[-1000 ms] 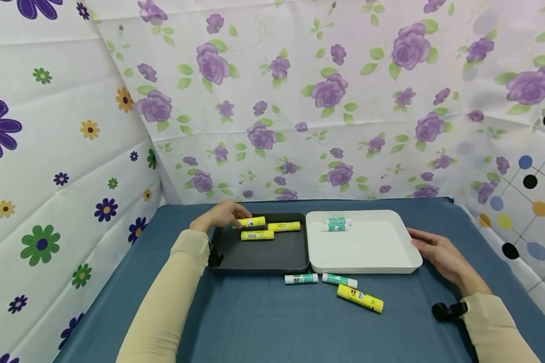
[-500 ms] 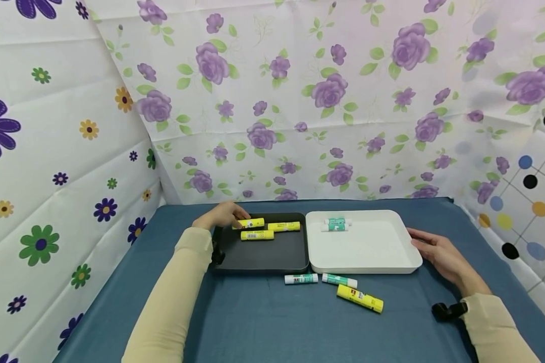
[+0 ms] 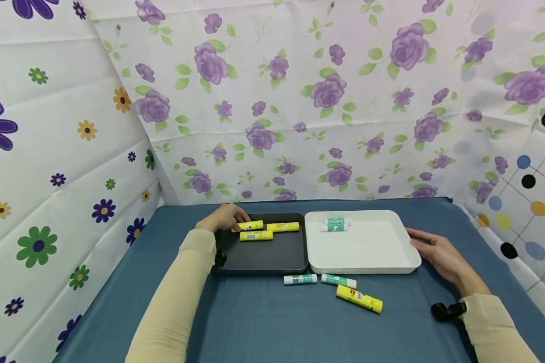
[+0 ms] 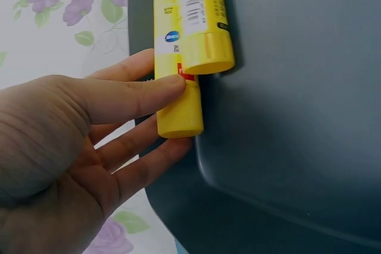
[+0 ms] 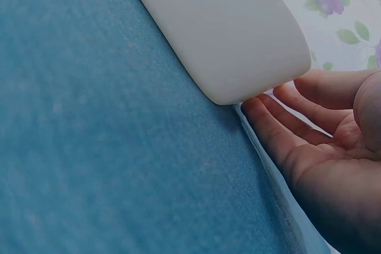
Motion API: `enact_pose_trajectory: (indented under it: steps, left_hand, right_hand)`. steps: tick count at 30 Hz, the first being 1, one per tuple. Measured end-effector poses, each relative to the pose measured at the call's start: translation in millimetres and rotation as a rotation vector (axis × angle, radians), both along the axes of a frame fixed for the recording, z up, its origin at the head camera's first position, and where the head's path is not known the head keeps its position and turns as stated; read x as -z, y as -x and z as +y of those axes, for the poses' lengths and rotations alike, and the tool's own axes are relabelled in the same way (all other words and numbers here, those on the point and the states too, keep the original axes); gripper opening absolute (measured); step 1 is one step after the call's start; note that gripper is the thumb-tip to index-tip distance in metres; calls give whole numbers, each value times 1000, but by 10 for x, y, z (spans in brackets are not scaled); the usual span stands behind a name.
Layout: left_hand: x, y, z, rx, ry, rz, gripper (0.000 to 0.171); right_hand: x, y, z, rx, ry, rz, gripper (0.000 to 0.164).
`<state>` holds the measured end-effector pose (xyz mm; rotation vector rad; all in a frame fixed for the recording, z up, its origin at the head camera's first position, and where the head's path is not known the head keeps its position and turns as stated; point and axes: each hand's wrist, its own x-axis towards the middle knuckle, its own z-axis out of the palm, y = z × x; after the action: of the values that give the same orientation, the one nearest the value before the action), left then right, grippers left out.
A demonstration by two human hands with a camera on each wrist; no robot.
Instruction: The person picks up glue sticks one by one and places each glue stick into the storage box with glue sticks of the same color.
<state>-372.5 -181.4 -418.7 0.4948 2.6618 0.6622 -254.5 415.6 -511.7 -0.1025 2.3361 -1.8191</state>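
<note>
My left hand [image 3: 222, 218] pinches a yellow glue stick [image 4: 178, 105] between thumb and fingers, at the back left of the dark tray [image 3: 263, 258]. Two more yellow glue sticks lie in that tray, the nearer one [image 3: 256, 235] overlapping the held one in the left wrist view and the other [image 3: 283, 227] to its right. On the right, my right hand [image 3: 442, 254] touches the right edge of the white tray [image 3: 368, 252] with loosely straight fingers [image 5: 271, 126]. Two small green-and-white glue sticks [image 3: 334, 227] lie toward the back of the white tray.
In front of the trays, on the blue cloth [image 3: 263, 322], lie two green-and-white glue sticks, one on the left [image 3: 300, 279] and one on the right [image 3: 339, 281], and a larger yellow glue stick [image 3: 359, 299]. A flowered curtain [image 3: 290, 126] hangs behind the table.
The left hand has shifted slightly right, and the held glue stick has moved a little closer to the one in front of it. The right hand keeps its place at the white tray.
</note>
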Motion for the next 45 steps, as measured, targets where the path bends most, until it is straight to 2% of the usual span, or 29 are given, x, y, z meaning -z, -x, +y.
enact_pose_trajectory:
  steps: [8,22,39,45]
  left_hand:
    - [42,-32,-14,-8,-1,24,35]
    - [-3,-45,-44,-23,-28,33,34]
    - [-92,-99,-84,20,-196,66,32]
    - [-83,-115,-86,48,-251,81,33]
  right_hand:
    - [7,3,-1,0,0,3,71]
    - [-34,-31,-9,-18,2,13,72]
    - [-12,-32,-5,-27,7,18,73]
    - [-18,-36,11,-31,17,27,72]
